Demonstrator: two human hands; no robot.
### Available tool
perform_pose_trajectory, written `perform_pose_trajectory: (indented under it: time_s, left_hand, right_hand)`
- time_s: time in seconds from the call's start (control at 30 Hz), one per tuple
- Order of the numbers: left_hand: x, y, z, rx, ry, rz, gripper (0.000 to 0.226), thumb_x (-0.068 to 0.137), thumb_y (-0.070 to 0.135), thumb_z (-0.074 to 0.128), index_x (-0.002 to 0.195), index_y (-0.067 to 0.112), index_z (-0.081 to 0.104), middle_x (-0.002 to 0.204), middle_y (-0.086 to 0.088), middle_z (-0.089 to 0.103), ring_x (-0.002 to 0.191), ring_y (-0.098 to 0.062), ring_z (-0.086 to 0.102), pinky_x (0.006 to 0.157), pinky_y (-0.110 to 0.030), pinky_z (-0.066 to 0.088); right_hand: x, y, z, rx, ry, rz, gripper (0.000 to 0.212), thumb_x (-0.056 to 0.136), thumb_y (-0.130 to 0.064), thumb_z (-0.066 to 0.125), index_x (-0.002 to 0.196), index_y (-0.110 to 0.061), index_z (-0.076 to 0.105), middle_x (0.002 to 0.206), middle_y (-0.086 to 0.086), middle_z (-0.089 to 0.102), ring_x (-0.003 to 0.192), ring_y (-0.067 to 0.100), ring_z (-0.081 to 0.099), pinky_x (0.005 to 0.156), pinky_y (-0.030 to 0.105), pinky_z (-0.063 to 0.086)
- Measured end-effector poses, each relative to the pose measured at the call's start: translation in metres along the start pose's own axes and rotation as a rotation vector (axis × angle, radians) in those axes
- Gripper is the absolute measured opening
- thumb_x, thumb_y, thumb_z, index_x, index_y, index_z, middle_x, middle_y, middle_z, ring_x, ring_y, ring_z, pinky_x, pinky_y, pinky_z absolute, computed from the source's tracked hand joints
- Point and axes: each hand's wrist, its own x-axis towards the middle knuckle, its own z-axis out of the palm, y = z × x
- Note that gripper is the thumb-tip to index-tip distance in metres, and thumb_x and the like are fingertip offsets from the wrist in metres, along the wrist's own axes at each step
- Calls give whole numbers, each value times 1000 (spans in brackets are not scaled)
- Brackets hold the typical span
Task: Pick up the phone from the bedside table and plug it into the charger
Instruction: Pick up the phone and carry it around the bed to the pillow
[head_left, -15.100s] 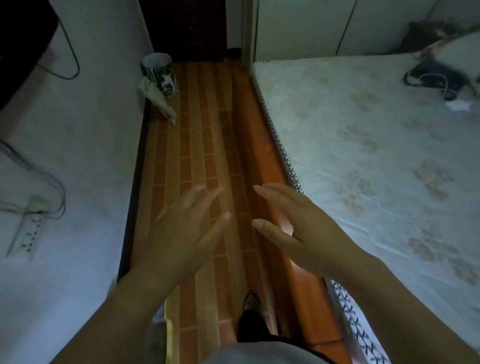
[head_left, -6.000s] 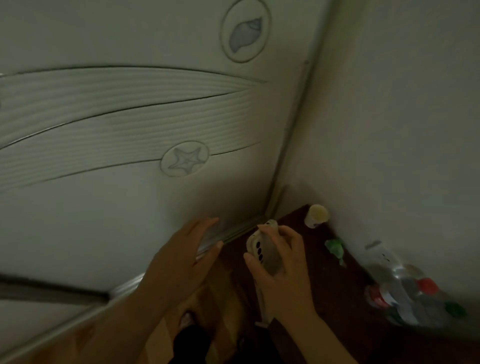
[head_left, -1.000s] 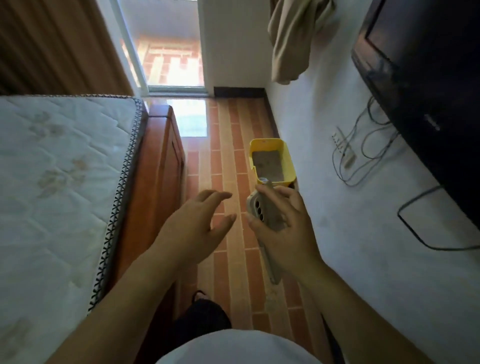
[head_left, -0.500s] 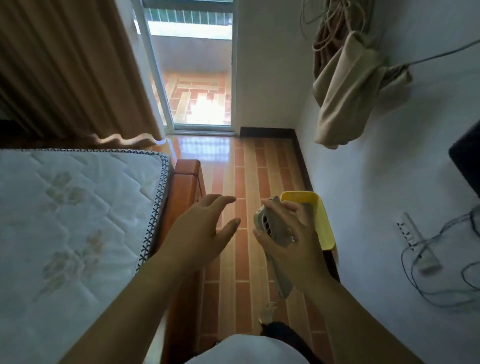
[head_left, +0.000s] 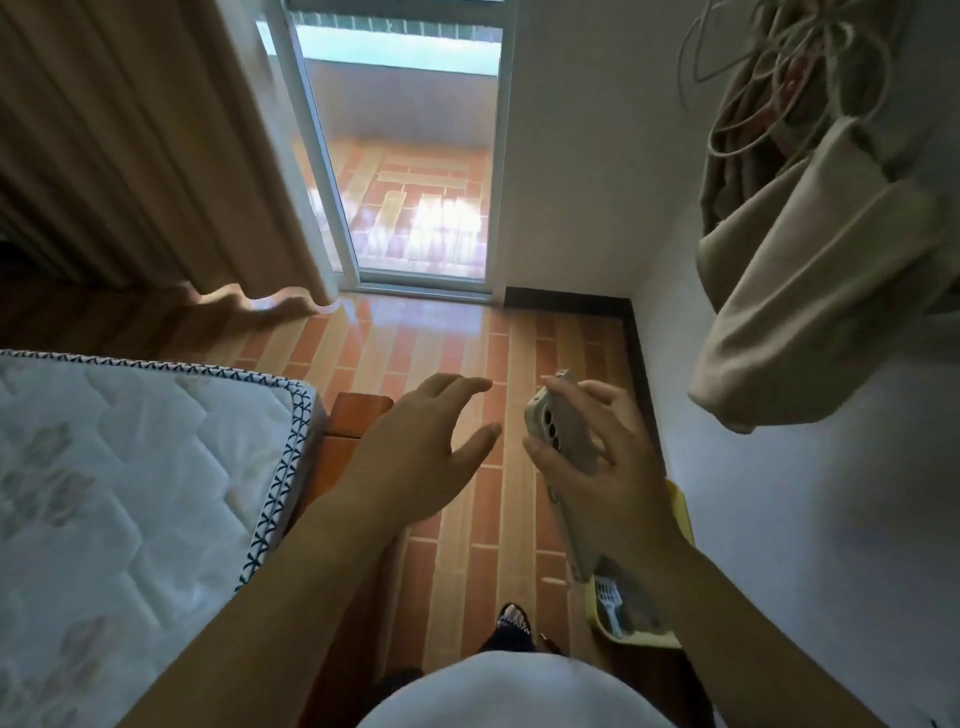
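The phone in a pale case, with its camera lenses facing me, is held upright in my right hand above the floor at centre right. My left hand hovers beside it with fingers spread and nothing in it. No charger or power strip is in view.
The mattress on its wooden bed frame fills the lower left. A yellow tray lies on the tiled floor under my right arm. Ahead are a glass door, a curtain, and at right a hanging cloth with cables.
The view has moved forward along the aisle toward the glass door. The yellow tray has slid below my right arm and the power strip on the right wall has left the view.
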Motion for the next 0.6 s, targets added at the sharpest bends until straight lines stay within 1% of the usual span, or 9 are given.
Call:
perform_pose_trajectory:
  time_s: [0.07, 0.1, 0.2, 0.3, 0.37, 0.43, 0.5, 0.53, 0.6]
  left_hand:
    - [38, -6, 0, -33, 6, -35, 47, 87, 49, 47, 130, 34, 40, 140, 3, 44, 118, -17, 49, 87, -28, 39]
    - [55, -11, -1, -45, 12, -54, 47, 87, 49, 47, 131, 33, 40, 140, 3, 44, 118, -17, 48, 88, -29, 40]
    - [99, -29, -5, -72, 29, -106, 47, 87, 48, 48, 130, 34, 40, 139, 4, 45, 119, -15, 47, 90, -29, 41]
    - [143, -55, -15, -80, 72, -160, 45, 86, 47, 50, 129, 34, 42, 138, 4, 46, 118, -16, 48, 92, -37, 46]
    - [177, -76, -21, -73, 102, -190, 45, 86, 47, 50, 128, 35, 42, 137, 4, 47, 117, -16, 49, 90, -37, 46]
    - [214, -99, -28, -41, 127, -207, 45, 86, 48, 49, 129, 35, 42, 137, 6, 46, 114, -16, 50, 83, -30, 43]
    - [254, -124, -37, -31, 134, -224, 46, 86, 49, 48, 130, 34, 41, 137, 6, 46, 110, -15, 53, 80, -27, 42]
    - [274, -137, -43, -39, 135, -233, 46, 87, 48, 48, 130, 34, 40, 138, 6, 45, 108, -15, 53, 80, -27, 44]
    - [314, -161, -58, -43, 131, -251, 46, 87, 48, 48, 130, 34, 40, 138, 6, 45, 109, -15, 53, 82, -30, 49]
  right_hand:
    - [45, 14, 0, 17, -34, -5, 50, 73, -53, 63, 121, -43, 50, 128, -2, 47, 110, 8, 51, 82, 14, 50]
    - [67, 20, 2, 25, -54, -7, 50, 73, -52, 63, 120, -43, 50, 129, 0, 47, 111, 10, 51, 83, 14, 50]
    - [126, 34, 13, 34, -114, -17, 47, 74, -50, 63, 118, -48, 48, 128, 1, 48, 111, 9, 49, 82, 7, 44]
    - [182, 47, 34, 46, -168, -40, 47, 74, -52, 62, 119, -48, 49, 126, -2, 48, 111, 1, 46, 77, 2, 42]
    - [222, 55, 51, 59, -217, -50, 48, 74, -53, 62, 120, -49, 49, 126, -4, 46, 112, -4, 44, 75, 2, 42]
    - [265, 65, 71, 63, -246, -63, 50, 73, -56, 62, 121, -48, 50, 126, -6, 45, 112, -3, 44, 78, 7, 46]
    - [310, 74, 92, 58, -260, -70, 53, 73, -58, 60, 123, -45, 51, 126, -5, 45, 112, -1, 45, 81, 15, 51]
    - [333, 78, 103, 54, -267, -72, 53, 72, -59, 60, 123, -44, 52, 126, -4, 46, 112, 1, 45, 82, 18, 52]
    - [379, 82, 125, 41, -269, -85, 53, 73, -58, 60, 123, -43, 52, 125, -4, 47, 112, 3, 47, 84, 20, 52]
